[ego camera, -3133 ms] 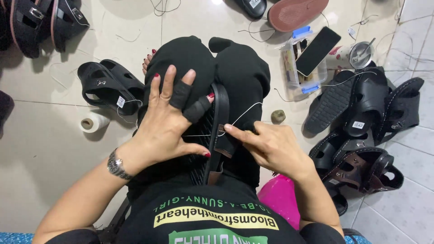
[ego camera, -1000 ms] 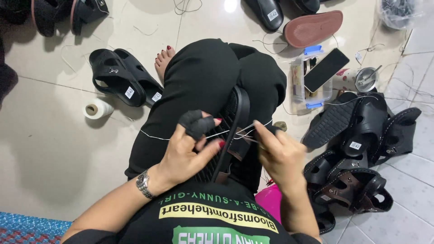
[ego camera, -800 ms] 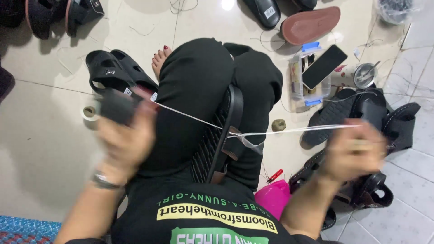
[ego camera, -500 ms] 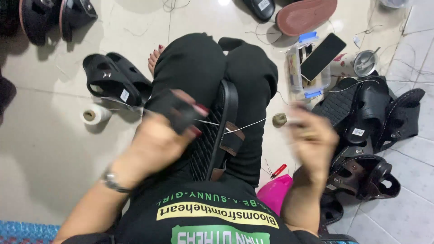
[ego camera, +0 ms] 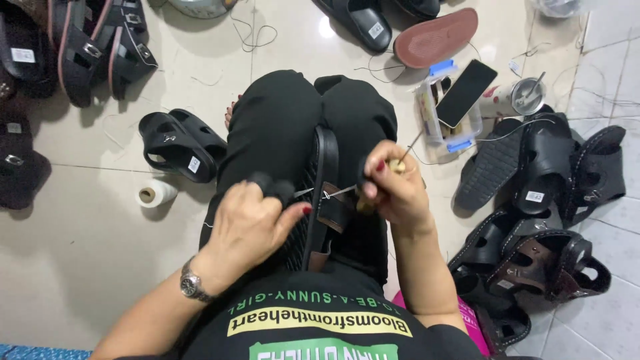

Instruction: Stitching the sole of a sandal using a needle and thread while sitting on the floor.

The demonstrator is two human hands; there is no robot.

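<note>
Black sandal (ego camera: 325, 193) clamped edge-up between knees, stitching partway along. Left hand (ego camera: 250, 223) at nine o'clock pinching thread (ego camera: 333, 193); right hand (ego camera: 393, 190) at three gripping awl (ego camera: 408, 145). More seam left.

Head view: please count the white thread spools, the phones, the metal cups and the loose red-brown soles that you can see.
White thread spool: 1
Phone: 1
Metal cup: 1
Red-brown sole: 1
Total: 4

Sandal (ego camera: 325, 180) sole edge-on, lower end hidden btwn hands; thread blurred.
</note>
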